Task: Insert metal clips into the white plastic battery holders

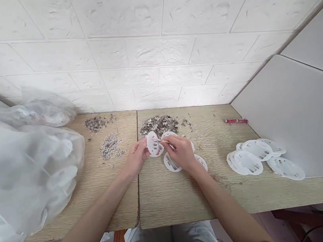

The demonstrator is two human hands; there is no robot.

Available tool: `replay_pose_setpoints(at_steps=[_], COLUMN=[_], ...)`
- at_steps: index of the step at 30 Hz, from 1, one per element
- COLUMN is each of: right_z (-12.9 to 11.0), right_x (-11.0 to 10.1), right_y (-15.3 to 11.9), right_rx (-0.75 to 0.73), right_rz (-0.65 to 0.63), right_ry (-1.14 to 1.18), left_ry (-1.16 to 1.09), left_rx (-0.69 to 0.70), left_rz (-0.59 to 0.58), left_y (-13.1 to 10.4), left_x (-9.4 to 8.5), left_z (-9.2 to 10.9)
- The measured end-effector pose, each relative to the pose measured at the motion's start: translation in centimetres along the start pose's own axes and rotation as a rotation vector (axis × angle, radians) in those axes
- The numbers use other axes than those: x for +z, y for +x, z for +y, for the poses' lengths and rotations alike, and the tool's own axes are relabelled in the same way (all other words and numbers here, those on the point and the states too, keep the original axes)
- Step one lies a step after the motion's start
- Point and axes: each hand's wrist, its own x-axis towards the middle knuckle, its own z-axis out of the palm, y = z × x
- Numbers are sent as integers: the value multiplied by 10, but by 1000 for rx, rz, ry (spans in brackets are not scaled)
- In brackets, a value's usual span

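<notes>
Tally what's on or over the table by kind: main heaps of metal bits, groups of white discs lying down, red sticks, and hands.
Metal heaps: 3 (back left heap, front left heap, middle heap)
Disc groups: 2 (middle group, right group)
Red stick: 1
Hands: 2 (left hand, right hand)
Total: 8

Left bare hand [137,154] and right bare hand [183,150] at a white, round plastic disc [152,143].
The left hand pinches the tilted disc by its edge; the right fingertips are at its right side, any part between them too small to confirm. Behind, on the wood-grain tabletop [173,203], lies a heap of small silver metal pieces [158,124]. Overlapping white translucent discs [247,161] lie at far right, a bulging translucent plastic bag [21,172] at far left.
</notes>
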Motion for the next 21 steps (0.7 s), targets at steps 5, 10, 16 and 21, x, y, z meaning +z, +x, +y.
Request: replay_pose_setpoints(at_steps=[5, 10, 16, 21], right_z=[1, 2, 2, 2], right_x=[0, 1, 1, 1], right_y=[0, -1, -1, -1], right_rx=[6, 12, 14, 7], right_rz=[-22, -42, -50, -7], right_ry=[-10, -30, -43, -27], left_ry=[-9, -20, -55, -67], left_rx=[-1, 7, -5, -11], left_rz=[6, 3, 0, 10], left_y=[0, 0, 1, 2], left_x=[2, 1, 0, 0], left_z=[2, 0, -3, -2])
